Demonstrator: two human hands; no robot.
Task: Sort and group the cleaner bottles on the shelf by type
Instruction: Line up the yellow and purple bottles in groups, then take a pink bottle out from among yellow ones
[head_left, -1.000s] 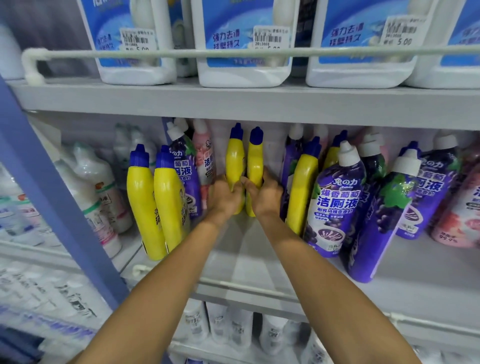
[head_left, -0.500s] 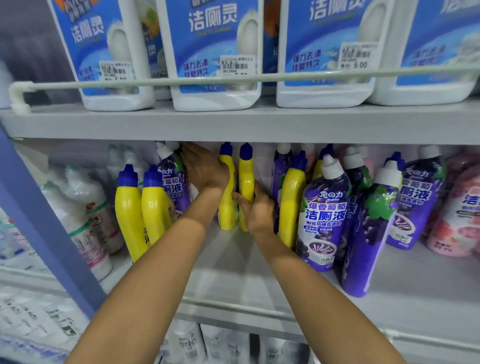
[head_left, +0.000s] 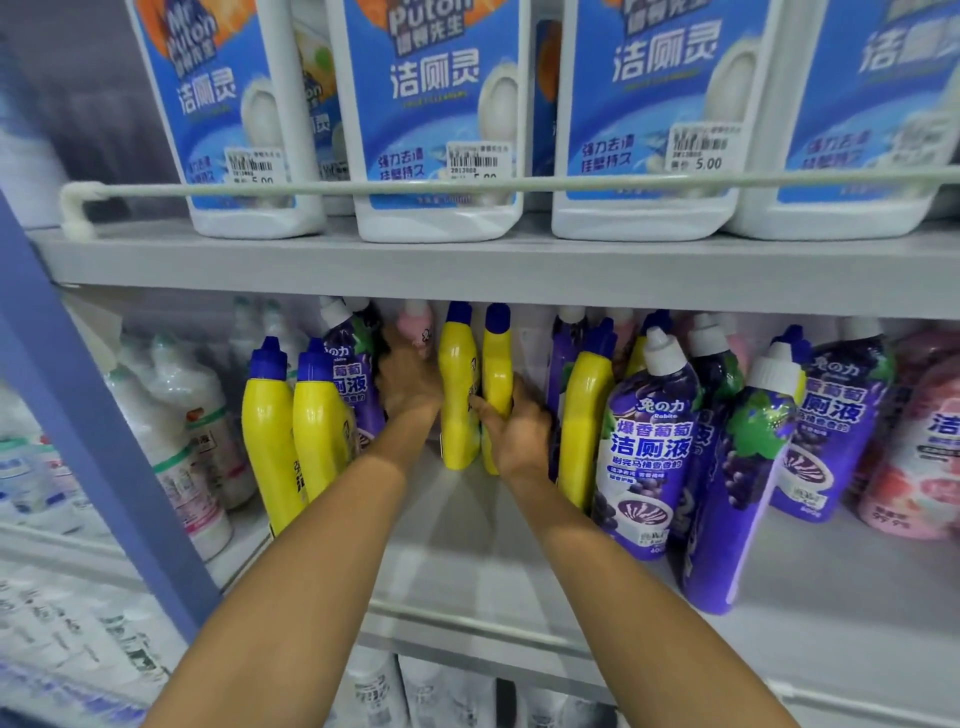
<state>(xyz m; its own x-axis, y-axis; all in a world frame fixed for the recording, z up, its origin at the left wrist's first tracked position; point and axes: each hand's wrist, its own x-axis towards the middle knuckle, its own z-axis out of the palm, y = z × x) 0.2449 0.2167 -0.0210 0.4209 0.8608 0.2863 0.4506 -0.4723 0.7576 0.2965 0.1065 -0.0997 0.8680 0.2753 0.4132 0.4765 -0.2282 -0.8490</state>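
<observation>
Fingers (head_left: 480, 405) of my right hand (head_left: 519, 434) clamp the right yellow bottle (head_left: 497, 364), far back on the shelf (head_left: 519, 551), likely to keep it paired with the left yellow bottle (head_left: 457, 410), while my left hand (head_left: 410, 387) reaches toward the pink bottle (head_left: 415, 327), and I cannot tell its grip.

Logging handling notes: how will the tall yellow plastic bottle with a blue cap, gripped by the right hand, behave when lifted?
The tall yellow plastic bottle with a blue cap is narrow and high, so it probably tips easily when set down. Its glossy skin may be slippery. It seems stiff: no denting shows under the right hand.
</observation>
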